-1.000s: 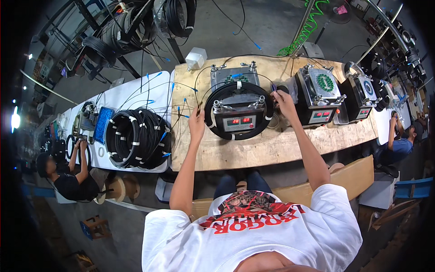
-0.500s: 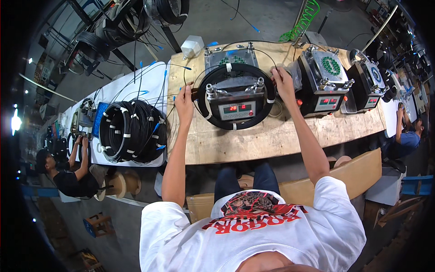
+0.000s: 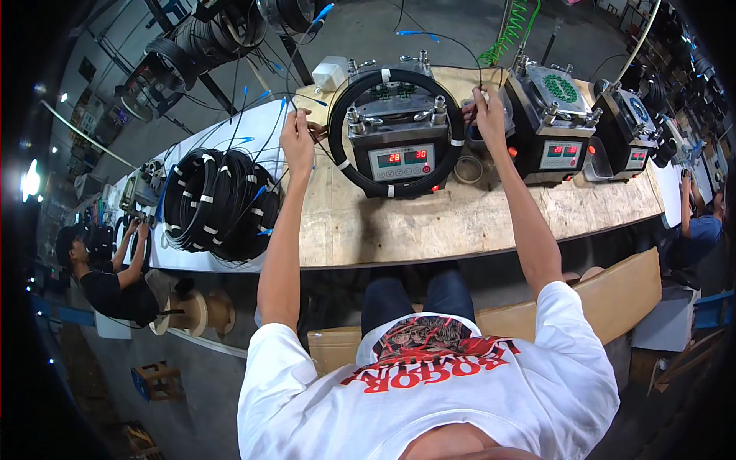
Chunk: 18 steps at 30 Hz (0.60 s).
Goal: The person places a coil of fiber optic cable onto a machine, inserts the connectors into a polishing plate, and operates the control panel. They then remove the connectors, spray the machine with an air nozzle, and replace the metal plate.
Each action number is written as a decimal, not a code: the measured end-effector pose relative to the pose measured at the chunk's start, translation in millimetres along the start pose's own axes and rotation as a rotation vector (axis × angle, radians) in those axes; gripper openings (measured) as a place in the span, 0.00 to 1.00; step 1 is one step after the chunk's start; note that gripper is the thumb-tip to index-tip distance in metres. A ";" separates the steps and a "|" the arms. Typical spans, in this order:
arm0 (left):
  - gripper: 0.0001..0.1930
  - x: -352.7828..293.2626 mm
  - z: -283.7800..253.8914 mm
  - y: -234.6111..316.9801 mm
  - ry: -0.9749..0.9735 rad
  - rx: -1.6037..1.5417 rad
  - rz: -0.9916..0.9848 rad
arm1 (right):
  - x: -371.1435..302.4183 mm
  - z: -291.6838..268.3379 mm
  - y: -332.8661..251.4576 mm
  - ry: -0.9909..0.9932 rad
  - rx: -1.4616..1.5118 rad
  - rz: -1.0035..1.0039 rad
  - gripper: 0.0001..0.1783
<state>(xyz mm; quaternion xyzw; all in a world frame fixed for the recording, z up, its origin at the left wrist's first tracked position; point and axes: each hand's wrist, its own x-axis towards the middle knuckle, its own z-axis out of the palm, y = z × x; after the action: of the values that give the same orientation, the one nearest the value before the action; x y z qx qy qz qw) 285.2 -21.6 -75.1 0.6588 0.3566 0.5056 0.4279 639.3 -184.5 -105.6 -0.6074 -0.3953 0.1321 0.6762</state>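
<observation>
A coil of black cable (image 3: 344,90), bound with white ties, stands upright before a metal machine with a red lit display (image 3: 400,159). At the coil's left side, my left hand (image 3: 297,144) is closed on a thin cable end that rises to a blue connector (image 3: 325,11); some of its fingers reach to the coil's edge. My right hand (image 3: 489,119), beside the coil's right side, pinches the other thin cable end, which arches up and left to a blue connector (image 3: 418,34). Whether the right fingers also grip the coil I cannot tell.
Two similar machines (image 3: 563,146) (image 3: 630,146) stand to the right on the wooden tabletop (image 3: 460,230). More black coils (image 3: 211,203) lie on the white table at left. A white block-shaped object (image 3: 330,74) sits behind. Co-workers sit at far left (image 3: 115,284) and far right.
Both hands have risen with the coil, which shows higher before the machine. The cable ends now stand up, blue connectors above the hands. The machine's display reading has changed.
</observation>
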 end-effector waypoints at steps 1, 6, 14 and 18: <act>0.18 -0.4 1.1 -2.8 -0.022 0.014 0.010 | 2.2 1.3 -4.8 0.023 0.053 0.057 0.11; 0.19 -5.8 3.5 -21.8 -0.058 0.183 0.159 | 10.7 -9.6 -2.8 -0.185 -0.018 0.054 0.14; 0.19 -23.2 35.6 -23.0 0.159 -0.088 0.180 | -20.8 -4.1 27.5 -0.021 -0.049 -0.121 0.09; 0.19 -25.6 48.2 -21.9 0.257 0.076 0.256 | -24.0 -1.9 26.2 0.022 0.017 -0.031 0.07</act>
<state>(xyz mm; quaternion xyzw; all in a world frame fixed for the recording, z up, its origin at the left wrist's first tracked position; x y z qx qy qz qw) 325.2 -46.2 -110.5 0.6443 0.3405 0.6223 0.2858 632.9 -195.7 -138.7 -0.5970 -0.3961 0.1182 0.6876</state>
